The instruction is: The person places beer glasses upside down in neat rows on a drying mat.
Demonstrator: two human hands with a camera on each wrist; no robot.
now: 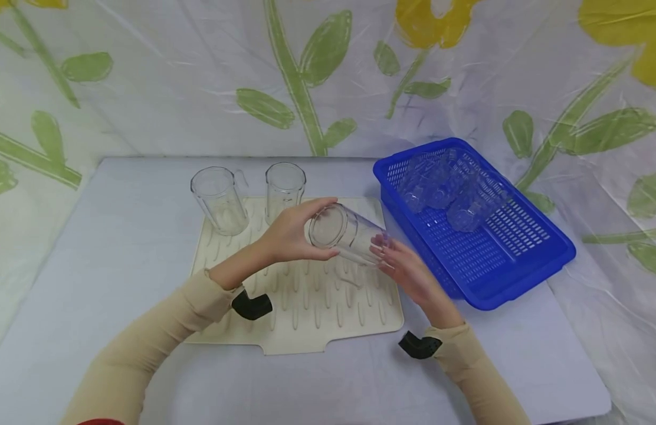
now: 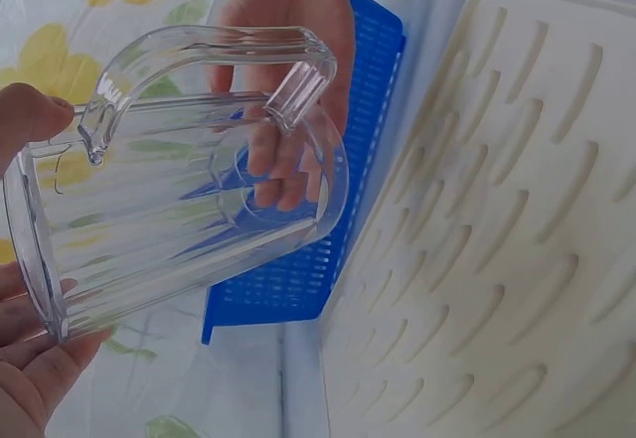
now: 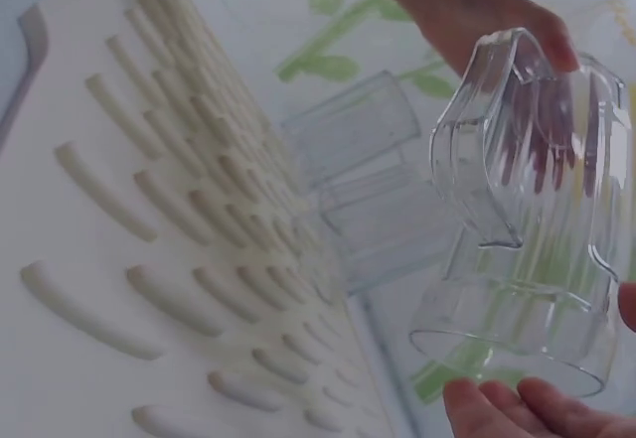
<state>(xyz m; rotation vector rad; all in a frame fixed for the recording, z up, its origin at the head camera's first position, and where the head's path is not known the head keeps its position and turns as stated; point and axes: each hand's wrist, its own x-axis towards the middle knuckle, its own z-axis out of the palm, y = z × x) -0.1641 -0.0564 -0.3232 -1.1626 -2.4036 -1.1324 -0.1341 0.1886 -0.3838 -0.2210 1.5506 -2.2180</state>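
Note:
A clear glass mug [image 1: 354, 236] is held tilted above the cream ridged mat. My left hand [image 1: 293, 233] grips one end of it, thumb on one side and fingers round the other. In the left wrist view the mug's handle [image 2: 214, 46] is on top. My right hand [image 1: 407, 268] is at the mug's other end, fingers loosely bent and partly seen through the glass. In the right wrist view its fingertips [image 3: 517, 408] lie close by the round edge; whether they touch is unclear. Two more glass mugs [image 1: 222, 203] [image 1: 285, 186] stand upright at the mat's back left.
A blue plastic basket [image 1: 519, 277] stands right of the mat [image 1: 301, 330], with several glass mugs [image 1: 466, 206] lying at its far end. The white table [image 1: 121, 236] meets a flower-printed cloth [image 1: 190, 88] behind.

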